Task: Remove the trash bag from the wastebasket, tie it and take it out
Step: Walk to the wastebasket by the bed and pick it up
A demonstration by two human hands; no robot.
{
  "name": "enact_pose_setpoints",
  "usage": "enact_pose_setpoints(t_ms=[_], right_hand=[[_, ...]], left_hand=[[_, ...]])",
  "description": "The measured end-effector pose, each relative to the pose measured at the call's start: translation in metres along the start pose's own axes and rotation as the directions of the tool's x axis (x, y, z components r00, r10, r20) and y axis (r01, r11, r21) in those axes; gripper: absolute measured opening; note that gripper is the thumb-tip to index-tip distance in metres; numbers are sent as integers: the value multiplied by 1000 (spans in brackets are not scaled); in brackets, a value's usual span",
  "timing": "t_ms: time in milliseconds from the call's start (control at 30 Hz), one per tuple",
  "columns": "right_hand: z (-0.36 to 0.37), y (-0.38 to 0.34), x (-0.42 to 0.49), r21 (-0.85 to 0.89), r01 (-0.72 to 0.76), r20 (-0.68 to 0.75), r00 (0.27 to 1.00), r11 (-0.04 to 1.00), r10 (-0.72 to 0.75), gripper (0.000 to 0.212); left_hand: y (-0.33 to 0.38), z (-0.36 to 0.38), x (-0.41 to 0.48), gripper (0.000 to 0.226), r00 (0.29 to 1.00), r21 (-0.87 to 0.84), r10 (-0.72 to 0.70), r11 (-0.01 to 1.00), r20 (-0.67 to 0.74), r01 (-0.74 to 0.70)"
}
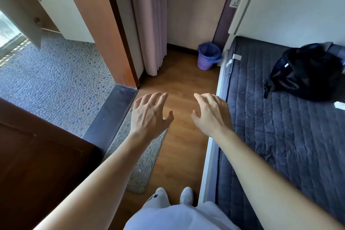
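The purple plastic lattice wastebasket (207,57), lined with a blue trash bag (209,50), stands in the far corner just beside the dark quilted mattress (280,117). Well short of it, the left hand (149,115) and right hand (211,115) hover with fingers spread, holding nothing.

wastebasket (206,61): purple lattice | trash bag (208,51): blue | mattress (280,117): dark-grey quilted | backpack (308,74): black | curtain (149,24): pink
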State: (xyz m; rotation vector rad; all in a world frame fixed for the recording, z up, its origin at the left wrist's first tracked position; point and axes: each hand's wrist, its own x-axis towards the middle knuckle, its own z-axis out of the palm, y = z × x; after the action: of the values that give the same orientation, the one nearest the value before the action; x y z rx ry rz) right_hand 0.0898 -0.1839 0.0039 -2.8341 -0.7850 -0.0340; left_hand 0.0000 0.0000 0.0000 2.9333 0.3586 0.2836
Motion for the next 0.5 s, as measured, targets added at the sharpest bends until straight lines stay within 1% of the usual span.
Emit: enact_pose_setpoints(t_ms=[33, 100, 233, 500], right_hand=[[0, -1, 2, 1, 12, -3, 1000, 1000, -12, 54], [2, -4, 6, -1, 8, -24, 1000, 1000, -8, 54], [6, -9, 11, 5, -3, -34, 999, 1000, 3, 53], [16, 13, 48, 13, -37, -66, 997, 999, 38, 53]], left_hand=[[-2, -1, 1, 60, 1000, -6, 8, 1000, 12, -8], [-6, 1, 3, 60, 1000, -3, 15, 1000, -16, -15], [-9, 4, 14, 60, 999, 4, 40, 999, -30, -40], [-4, 15, 60, 59, 997, -6, 68, 998, -30, -68]])
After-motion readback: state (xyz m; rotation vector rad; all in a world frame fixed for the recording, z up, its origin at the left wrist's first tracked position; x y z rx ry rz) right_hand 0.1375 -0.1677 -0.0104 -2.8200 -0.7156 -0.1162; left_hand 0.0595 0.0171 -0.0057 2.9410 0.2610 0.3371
